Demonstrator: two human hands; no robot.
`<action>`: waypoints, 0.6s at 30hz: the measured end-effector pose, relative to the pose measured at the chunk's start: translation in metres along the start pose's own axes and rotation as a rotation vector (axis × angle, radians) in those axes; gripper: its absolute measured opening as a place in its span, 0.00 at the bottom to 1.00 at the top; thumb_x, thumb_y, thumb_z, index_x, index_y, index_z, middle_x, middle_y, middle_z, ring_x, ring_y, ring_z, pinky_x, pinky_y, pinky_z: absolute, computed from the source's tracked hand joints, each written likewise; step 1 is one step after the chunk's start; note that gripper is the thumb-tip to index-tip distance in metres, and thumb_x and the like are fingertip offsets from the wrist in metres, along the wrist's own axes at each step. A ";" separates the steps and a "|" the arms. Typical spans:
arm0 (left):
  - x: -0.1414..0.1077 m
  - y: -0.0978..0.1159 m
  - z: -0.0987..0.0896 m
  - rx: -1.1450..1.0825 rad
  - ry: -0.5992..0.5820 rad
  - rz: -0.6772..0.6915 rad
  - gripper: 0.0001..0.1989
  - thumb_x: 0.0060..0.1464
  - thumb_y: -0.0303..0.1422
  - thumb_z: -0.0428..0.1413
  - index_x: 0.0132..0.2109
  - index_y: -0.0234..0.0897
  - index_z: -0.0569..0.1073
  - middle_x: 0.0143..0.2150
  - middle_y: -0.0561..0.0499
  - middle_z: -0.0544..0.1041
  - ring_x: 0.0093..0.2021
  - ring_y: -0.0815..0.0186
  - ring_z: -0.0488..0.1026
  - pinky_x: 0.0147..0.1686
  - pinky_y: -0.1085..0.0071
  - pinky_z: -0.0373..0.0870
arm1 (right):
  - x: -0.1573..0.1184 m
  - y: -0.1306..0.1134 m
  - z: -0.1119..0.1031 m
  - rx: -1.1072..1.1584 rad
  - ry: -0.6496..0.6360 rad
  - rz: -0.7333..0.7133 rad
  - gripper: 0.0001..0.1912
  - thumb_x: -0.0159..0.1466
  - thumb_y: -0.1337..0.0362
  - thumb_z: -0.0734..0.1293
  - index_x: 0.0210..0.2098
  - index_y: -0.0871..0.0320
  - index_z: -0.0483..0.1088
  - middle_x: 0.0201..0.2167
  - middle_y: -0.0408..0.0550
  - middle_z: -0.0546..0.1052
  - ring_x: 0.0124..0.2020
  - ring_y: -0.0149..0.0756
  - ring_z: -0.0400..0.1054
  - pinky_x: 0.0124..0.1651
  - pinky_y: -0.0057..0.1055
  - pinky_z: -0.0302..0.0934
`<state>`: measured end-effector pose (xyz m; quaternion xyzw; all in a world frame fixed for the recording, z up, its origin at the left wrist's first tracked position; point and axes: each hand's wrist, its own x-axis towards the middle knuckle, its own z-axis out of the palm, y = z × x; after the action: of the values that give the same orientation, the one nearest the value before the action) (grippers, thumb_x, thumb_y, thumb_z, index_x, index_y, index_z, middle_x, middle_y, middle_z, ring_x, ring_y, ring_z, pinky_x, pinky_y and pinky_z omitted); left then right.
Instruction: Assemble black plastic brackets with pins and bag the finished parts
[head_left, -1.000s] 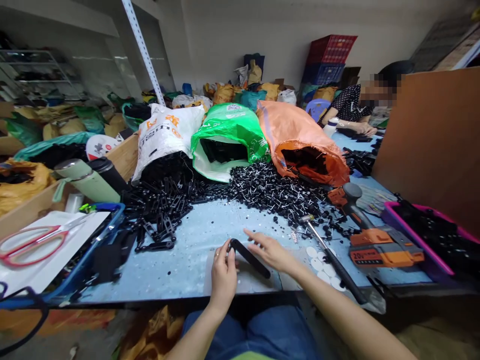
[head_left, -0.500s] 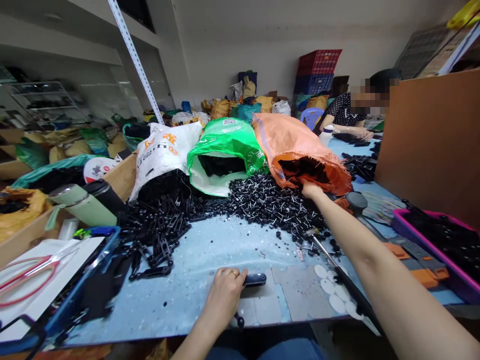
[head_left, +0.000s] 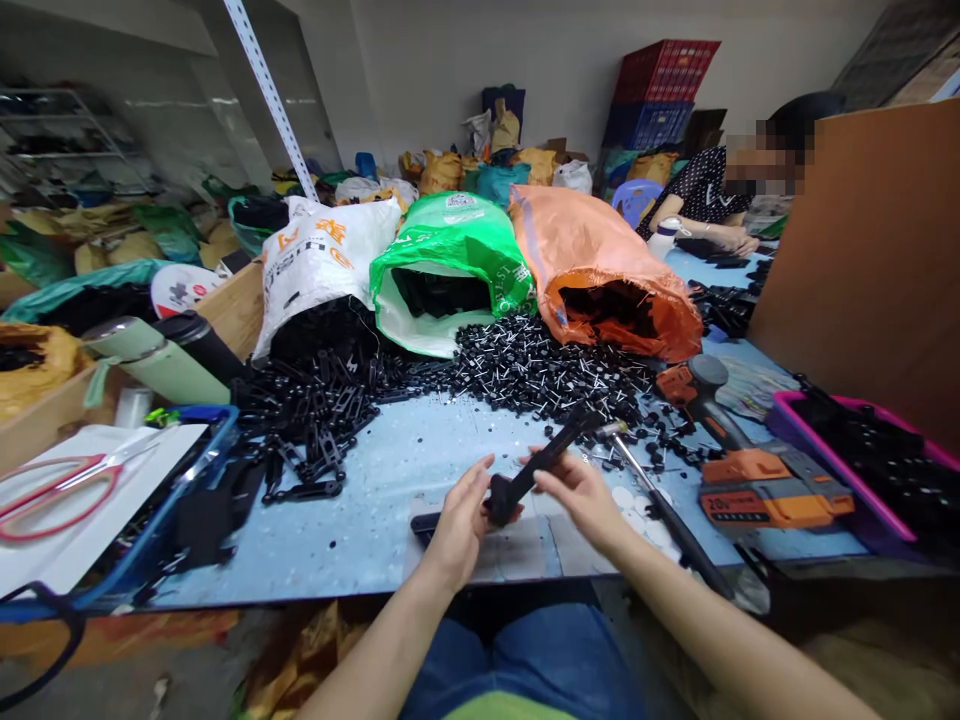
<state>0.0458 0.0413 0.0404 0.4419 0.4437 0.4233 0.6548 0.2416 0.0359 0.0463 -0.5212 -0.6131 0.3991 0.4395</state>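
Note:
My right hand (head_left: 585, 497) is closed on a long black plastic arm (head_left: 553, 455), which tilts up to the right above the table's front. The arm's lower knobbed end meets the fingers of my left hand (head_left: 459, 520), closed around it. A second black arm (head_left: 424, 524) lies on the table, partly covered by my left hand. Ahead is a pile of small black-headed screws (head_left: 525, 360), with a heap of black plastic links (head_left: 322, 420) to its left. A hammer (head_left: 652, 485) lies beside my right hand.
White (head_left: 330, 240), green (head_left: 457, 235) and orange (head_left: 592, 235) sacks lie open-mouthed at the back. An orange-grey cordless drill (head_left: 772, 485) and a pink-rimmed bin (head_left: 787, 405) are right. Scissors (head_left: 67, 490) lie left. A co-worker (head_left: 701, 200) sits beyond a brown board (head_left: 862, 260).
My right hand has come back from the orange sack's mouth to the front. My left hand has lifted off the table, and both hands now meet at a black arm. The view has tilted down.

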 end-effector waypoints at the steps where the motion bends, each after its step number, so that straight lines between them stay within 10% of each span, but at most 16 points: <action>1: 0.000 0.001 0.004 -0.060 0.024 -0.066 0.21 0.56 0.42 0.49 0.51 0.32 0.66 0.38 0.46 0.73 0.27 0.69 0.72 0.30 0.71 0.69 | -0.018 -0.003 0.014 -0.071 -0.074 -0.024 0.14 0.63 0.54 0.59 0.41 0.55 0.70 0.32 0.49 0.75 0.33 0.38 0.68 0.34 0.35 0.63; 4: -0.005 0.001 0.004 0.066 0.086 -0.164 0.15 0.52 0.39 0.53 0.38 0.29 0.72 0.26 0.51 0.72 0.19 0.73 0.66 0.21 0.76 0.63 | -0.048 -0.011 0.024 -0.450 -0.165 -0.264 0.12 0.63 0.57 0.60 0.40 0.52 0.72 0.32 0.51 0.75 0.35 0.41 0.67 0.39 0.40 0.61; 7: -0.014 0.001 -0.003 0.362 -0.130 -0.066 0.15 0.54 0.39 0.50 0.37 0.31 0.74 0.30 0.48 0.75 0.28 0.67 0.71 0.29 0.71 0.68 | -0.047 -0.011 0.009 -0.792 -0.289 -0.470 0.14 0.63 0.60 0.60 0.47 0.55 0.67 0.38 0.52 0.73 0.41 0.41 0.65 0.47 0.41 0.56; 12: -0.009 -0.003 -0.014 1.076 -0.251 0.346 0.27 0.54 0.45 0.50 0.57 0.37 0.62 0.54 0.42 0.66 0.56 0.54 0.59 0.54 0.56 0.56 | -0.030 0.014 -0.002 -1.067 -0.595 -0.381 0.14 0.65 0.54 0.58 0.39 0.57 0.66 0.32 0.47 0.72 0.33 0.35 0.66 0.34 0.30 0.54; 18: 0.004 -0.022 -0.024 1.375 -0.337 0.426 0.37 0.40 0.57 0.55 0.51 0.36 0.64 0.47 0.42 0.69 0.49 0.51 0.65 0.49 0.55 0.59 | -0.033 0.022 0.011 -1.150 -0.516 -0.304 0.18 0.66 0.51 0.53 0.36 0.57 0.65 0.31 0.47 0.71 0.32 0.35 0.65 0.31 0.30 0.49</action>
<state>0.0272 0.0447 0.0133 0.8879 0.4070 0.0941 0.1930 0.2395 0.0058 0.0181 -0.4680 -0.8819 0.0529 -0.0196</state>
